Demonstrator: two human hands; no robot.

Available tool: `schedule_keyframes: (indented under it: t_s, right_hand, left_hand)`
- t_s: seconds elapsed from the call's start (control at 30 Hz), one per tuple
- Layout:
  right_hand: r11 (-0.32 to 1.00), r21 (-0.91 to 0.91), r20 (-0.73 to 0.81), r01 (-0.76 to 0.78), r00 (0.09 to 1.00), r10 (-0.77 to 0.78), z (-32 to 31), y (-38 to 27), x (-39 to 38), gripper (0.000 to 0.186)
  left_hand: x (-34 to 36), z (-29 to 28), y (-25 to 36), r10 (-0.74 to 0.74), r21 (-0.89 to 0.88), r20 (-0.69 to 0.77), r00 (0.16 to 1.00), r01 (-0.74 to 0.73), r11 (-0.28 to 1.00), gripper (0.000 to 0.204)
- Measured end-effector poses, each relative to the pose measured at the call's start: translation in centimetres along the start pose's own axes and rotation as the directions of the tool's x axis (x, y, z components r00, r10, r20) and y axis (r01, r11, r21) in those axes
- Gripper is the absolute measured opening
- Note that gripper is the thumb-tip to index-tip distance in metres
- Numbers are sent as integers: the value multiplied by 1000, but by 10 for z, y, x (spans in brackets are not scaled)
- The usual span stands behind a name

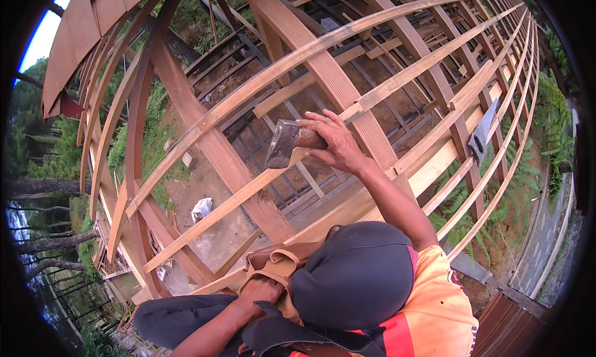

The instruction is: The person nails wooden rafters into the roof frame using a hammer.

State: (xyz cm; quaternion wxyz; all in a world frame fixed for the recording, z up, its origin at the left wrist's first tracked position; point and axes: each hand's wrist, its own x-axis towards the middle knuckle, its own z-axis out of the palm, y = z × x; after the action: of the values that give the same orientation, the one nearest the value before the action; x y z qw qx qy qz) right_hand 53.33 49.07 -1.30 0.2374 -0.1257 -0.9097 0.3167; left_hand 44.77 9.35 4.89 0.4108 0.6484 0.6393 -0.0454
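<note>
My right hand [332,140] reaches forward over a narrow wooden batten [248,186]. Its fingers and thumb are around the brown rounded part of a worn, dark tool [282,147] with a broad wedge-shaped end; its exact kind is unclear. That broad end points left and overlaps the batten in the picture. Close to my body, my left hand [262,292] is at the mouth of a tan leather tool pouch [279,267]. The fingers are inside the pouch, so anything in them is hidden.
Thick rafters [351,96] cross under curving battens, with open gaps between them. A handsaw [481,133] rests among the battens at right. Dark floor framing [248,140] shows far below, beside bare ground with a white bag [202,209]. A rounded dark cloth shape [354,273] blocks the lower middle.
</note>
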Motion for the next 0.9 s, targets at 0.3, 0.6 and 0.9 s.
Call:
schedule_keyframes:
  t_s: [0.3,0.6,0.9]
  right_hand:
    - [728,624,-264,-286,799,540,-33,-29,-99,45]
    - [347,920,-238,-183,444,864,-1,-70,-190,35]
    - [197,944,-105,-265,325,940,14,-68,-199,37]
  left_hand:
    - [9,-152,9,-403,-756,-553,730,-236,611,23]
    - [222,-182,4,-415,-824,-449,792,-546,-151,22]
    - [295,-171,16,-231,-810,-470,852,-520,-271,25]
